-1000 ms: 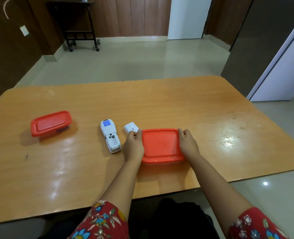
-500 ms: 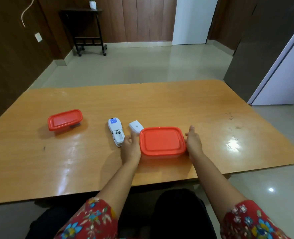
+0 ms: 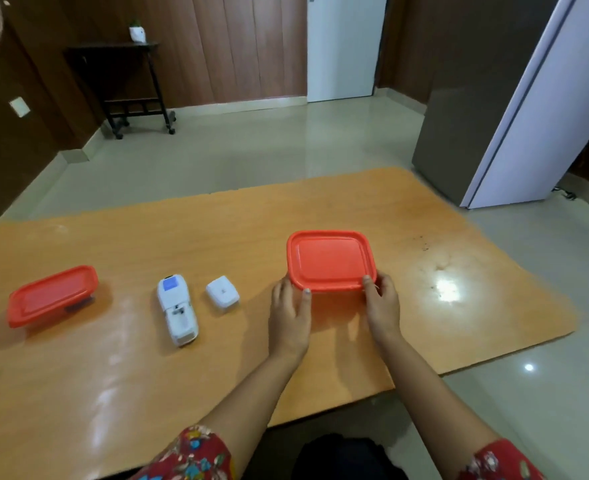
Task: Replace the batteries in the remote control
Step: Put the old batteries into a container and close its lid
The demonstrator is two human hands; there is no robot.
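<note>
On the table (image 3: 459,237) we've got the box (image 3: 331,258) at middle-right, with the left hand (image 3: 289,317) gripping its near left corner and the right hand (image 3: 383,306) gripping its near right corner, both thumbs up on the rim, plus a left box (image 3: 52,296) well apart. Between the two lies the remote (image 3: 178,308), back up with its bay open (can't tell if cells are inside), its cover (image 3: 222,293) just beside it on the right. Looks like we're at the fetch-fresh-batteries step, so next we'd need to peel the lid (image 3: 307,247) up at a corner while one hand pins the box down.
</note>
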